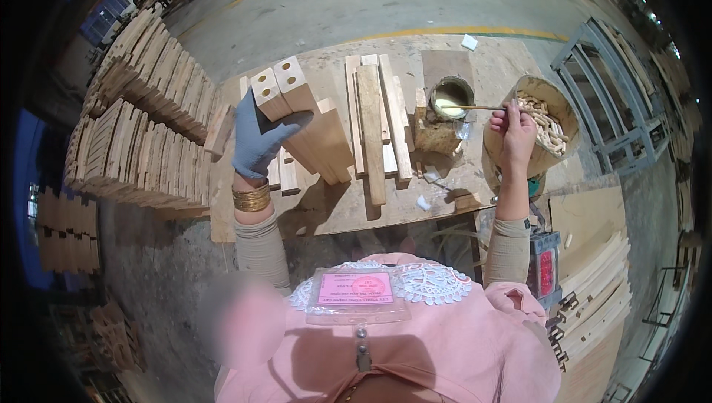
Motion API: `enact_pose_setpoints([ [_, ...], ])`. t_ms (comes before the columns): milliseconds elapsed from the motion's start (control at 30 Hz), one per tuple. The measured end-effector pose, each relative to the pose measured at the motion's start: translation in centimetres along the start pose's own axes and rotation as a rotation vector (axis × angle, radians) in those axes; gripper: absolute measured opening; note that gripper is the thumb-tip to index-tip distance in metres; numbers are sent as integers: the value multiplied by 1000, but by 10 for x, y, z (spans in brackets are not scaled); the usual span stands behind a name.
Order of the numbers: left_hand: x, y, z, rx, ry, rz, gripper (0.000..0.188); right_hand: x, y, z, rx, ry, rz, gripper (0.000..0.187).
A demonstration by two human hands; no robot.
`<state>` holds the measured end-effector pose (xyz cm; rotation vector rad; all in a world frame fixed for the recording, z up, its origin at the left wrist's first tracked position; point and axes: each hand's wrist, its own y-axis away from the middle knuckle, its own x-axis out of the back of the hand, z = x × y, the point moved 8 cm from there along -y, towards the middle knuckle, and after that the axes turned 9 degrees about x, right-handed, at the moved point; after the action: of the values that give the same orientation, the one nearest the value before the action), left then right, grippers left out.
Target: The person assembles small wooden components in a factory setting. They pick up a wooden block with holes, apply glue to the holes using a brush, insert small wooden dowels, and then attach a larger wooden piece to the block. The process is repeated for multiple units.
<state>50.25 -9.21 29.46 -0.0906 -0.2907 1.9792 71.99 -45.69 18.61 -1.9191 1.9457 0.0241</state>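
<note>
My left hand (pixel 258 140), in a blue-grey glove, is wrapped round upright wooden bars (pixel 320 140) whose top ends show round holes. In my bare right hand (pixel 515 134) is a thin stick (pixel 482 108), pinched between fingers and thumb. Its pale-coated far end is over the mouth of a stained round pot (pixel 470 88) with pale yellowish glue-like stuff inside; whether it touches the stuff I cannot tell. The pot rests on a smeared wooden block (pixel 436 138). Beneath my right hand stands a bucket (pixel 498 152) of small wooden dowels (pixel 547 127).
More wooden bars (pixel 372 136) lie mid-table, beside the held ones. Tall stacks of wood strips (pixel 141 136) rise at the left. A grey metal frame (pixel 612 99) stands at the right, with long strips (pixel 593 295) below. White scraps (pixel 423 202) lie near the table's front edge.
</note>
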Motion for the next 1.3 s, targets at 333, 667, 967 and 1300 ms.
enact_pose_setpoints([
  [333,-14,1,11,-69,-75,-56,63,-132,-15,-134,238,-342,-178,24],
  [667,-7,5,6,-98,-167,-2,61,-285,55,-221,630,-114,-721,21],
  [967,-4,3,1,-113,-230,7,62,-309,72,-217,652,65,-789,23],
  [1300,1,5,0,-120,-397,83,59,-330,90,-229,822,278,-876,24],
])
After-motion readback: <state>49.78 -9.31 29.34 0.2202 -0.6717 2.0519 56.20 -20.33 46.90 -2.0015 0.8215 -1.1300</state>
